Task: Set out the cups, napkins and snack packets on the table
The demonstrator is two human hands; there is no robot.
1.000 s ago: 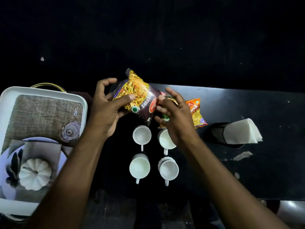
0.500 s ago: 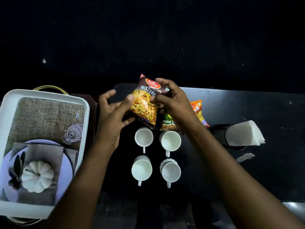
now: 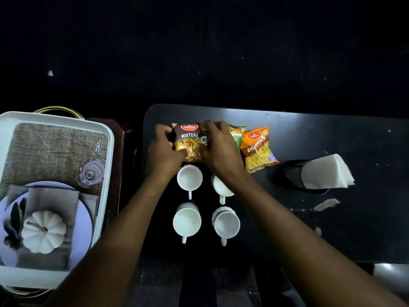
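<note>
Foil on the Mixture packet [image 3: 190, 141] looks thin, crinkly and slippery, the load light and crushable (a judgement from its sheen), so its edges seem the safest hold. It lies on the black worktop [image 3: 332, 134] just beyond four white cups [image 3: 189, 177], beside a green packet [image 3: 237, 135] and the orange Bhujia Sev packet [image 3: 257, 149]. Left hand [image 3: 163, 149] curls narrowly round its left edge; right hand [image 3: 218, 145] presses its right side, fingers half closed. Napkins [image 3: 325, 171] sit in a holder at right.

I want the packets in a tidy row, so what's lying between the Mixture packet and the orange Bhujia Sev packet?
In the head view, a green-and-yellow packet, mostly hidden under the right hand.
</note>
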